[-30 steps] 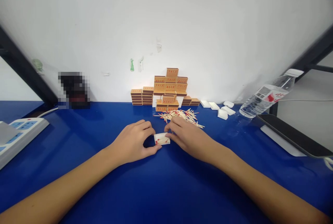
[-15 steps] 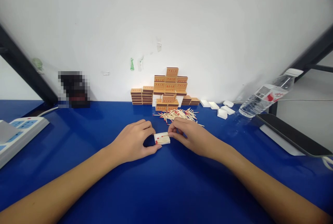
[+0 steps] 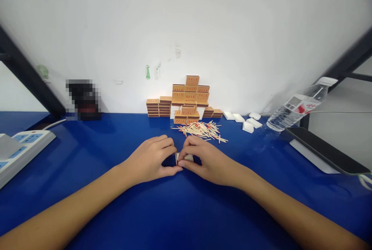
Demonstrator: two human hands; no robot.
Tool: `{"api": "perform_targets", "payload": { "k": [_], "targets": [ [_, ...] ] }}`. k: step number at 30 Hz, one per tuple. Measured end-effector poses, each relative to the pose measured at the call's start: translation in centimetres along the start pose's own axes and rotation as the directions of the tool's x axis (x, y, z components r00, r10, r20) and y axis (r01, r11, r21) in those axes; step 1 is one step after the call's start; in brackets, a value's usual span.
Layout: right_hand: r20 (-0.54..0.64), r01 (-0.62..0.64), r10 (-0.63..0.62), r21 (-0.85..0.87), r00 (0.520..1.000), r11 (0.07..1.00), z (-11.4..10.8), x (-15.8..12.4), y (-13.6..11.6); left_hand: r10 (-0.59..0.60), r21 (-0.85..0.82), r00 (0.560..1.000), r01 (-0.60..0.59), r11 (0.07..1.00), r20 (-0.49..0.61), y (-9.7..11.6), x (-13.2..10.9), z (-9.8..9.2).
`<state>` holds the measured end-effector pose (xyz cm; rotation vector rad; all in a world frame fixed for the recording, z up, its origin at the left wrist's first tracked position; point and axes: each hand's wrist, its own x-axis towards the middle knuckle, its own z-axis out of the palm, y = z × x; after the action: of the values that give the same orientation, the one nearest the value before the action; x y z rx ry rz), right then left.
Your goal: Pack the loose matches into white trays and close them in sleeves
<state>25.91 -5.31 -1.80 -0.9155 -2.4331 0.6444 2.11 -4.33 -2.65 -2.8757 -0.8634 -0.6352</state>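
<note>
A small white matchbox tray [image 3: 186, 157] with red-tipped matches in it lies on the blue table [image 3: 186, 211]. My left hand [image 3: 149, 160] curls round its left end, thumb and fingers pinching it. My right hand [image 3: 205, 159] covers the tray's right side and top, fingers closed on it, so only a small part of the tray shows. Just behind my hands lies a loose heap of matches [image 3: 203, 130]. Brown matchboxes [image 3: 186, 100] are stacked against the white wall.
Several white empty trays [image 3: 245, 121] lie right of the stacks. A plastic water bottle [image 3: 299, 107] leans at the right over a dark phone [image 3: 325, 149]. A white power strip [image 3: 20, 151] sits at the left edge, with a dark object [image 3: 84, 100] by the wall.
My right hand has slid left over the tray and closed on it, hiding most of it. My left hand has stayed at the tray's left end.
</note>
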Motion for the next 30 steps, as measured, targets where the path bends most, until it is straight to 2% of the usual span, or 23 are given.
{"api": "perform_targets", "payload": {
  "k": [4,17,24,28,30],
  "targets": [
    [0.038,0.019,-0.019,-0.001,0.999,1.0,0.5,-0.1,-0.1,0.06,0.018,0.998,-0.06,0.998,-0.003,-0.1,0.0,0.1],
    [0.096,0.099,-0.089,-0.113,0.991,0.989,0.5,-0.1,-0.8,0.068,0.008,0.997,-0.068,0.998,0.023,-0.3,-0.1,0.4],
    [0.024,0.083,-0.081,-0.105,0.996,0.991,0.3,0.1,0.0,0.034,-0.027,0.999,-0.033,0.999,0.024,-0.1,-0.1,0.3],
    [-0.155,-0.007,-0.021,-0.174,0.988,0.985,-1.8,0.1,1.4,-0.035,-0.038,0.998,0.037,0.999,0.045,-0.4,-0.1,-0.2],
    [-0.162,-0.075,0.04,-0.219,0.986,0.973,-3.0,0.0,2.6,-0.072,-0.049,0.996,0.075,0.996,0.05,-0.6,-0.1,-0.5]
  ]
}}
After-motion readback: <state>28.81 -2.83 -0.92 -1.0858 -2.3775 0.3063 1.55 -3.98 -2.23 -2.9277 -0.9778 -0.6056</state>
